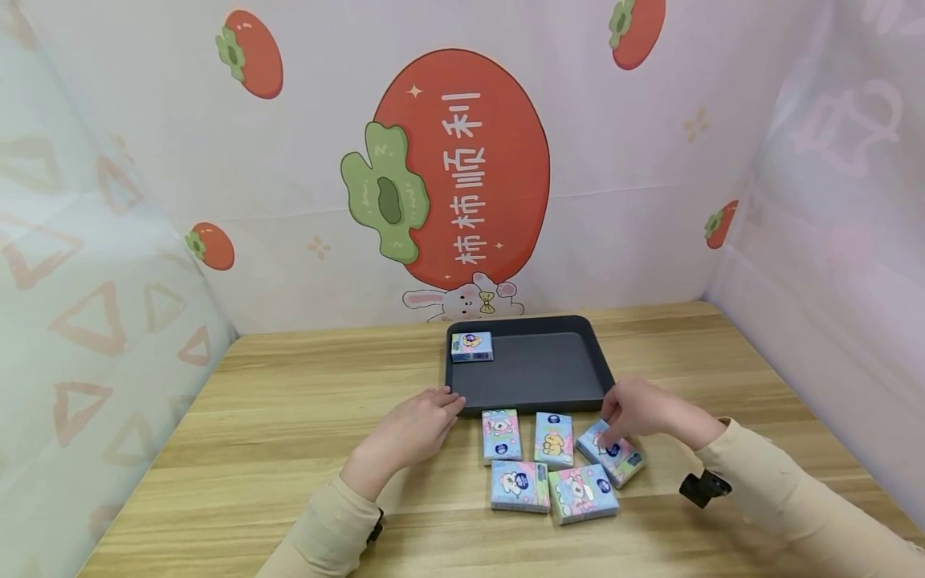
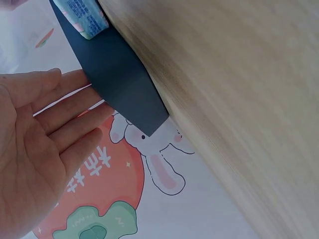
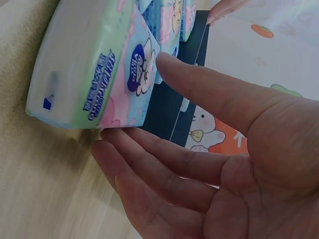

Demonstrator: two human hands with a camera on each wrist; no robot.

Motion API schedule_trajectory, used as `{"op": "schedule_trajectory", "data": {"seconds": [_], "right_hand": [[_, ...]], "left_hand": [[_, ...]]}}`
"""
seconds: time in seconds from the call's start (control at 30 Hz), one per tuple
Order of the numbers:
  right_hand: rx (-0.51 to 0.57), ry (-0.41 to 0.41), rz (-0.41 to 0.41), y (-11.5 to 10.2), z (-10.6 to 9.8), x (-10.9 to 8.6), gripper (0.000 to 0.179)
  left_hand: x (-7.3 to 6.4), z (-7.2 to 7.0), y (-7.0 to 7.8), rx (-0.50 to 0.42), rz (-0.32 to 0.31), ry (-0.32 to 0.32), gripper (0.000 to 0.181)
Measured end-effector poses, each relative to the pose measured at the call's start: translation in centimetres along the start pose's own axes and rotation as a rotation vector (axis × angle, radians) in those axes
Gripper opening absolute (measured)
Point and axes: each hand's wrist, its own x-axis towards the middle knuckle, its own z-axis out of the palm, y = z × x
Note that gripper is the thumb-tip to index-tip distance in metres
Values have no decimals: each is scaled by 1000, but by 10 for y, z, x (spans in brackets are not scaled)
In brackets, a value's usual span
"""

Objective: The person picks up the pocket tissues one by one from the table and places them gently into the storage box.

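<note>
My left hand (image 1: 422,425) has its relaxed fingers at the left front corner of a dark grey tray (image 1: 538,369); the left wrist view has the fingertips right at the tray's wall (image 2: 119,79). With thumb and fingers, my right hand (image 1: 639,411) pinches a tilted, pastel tissue pack (image 1: 610,459) at the right of a group in front of the tray. In the right wrist view the thumb lies at one edge of this tissue pack (image 3: 124,74), with the fingers along another. One more tissue pack (image 1: 472,347) lies inside the tray's back left corner.
Several other tissue packs lie close together before the tray, among them a back left one (image 1: 501,437), a back middle one (image 1: 553,440), a front left one (image 1: 519,486) and a front right one (image 1: 583,494). The wooden table (image 1: 311,385) meets a persimmon-printed backdrop (image 1: 614,201).
</note>
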Motion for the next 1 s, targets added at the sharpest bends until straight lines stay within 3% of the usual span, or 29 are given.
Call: {"op": "schedule_trajectory", "data": {"seconds": [0.53,1.0], "right_hand": [[-32,-57,30,-2,3,2,40],[29,-132,84,-2,8,1,48]], "left_hand": [[0,1,0,0,-4,4,32],[0,-1,1,-19,-27,-41,33]]}}
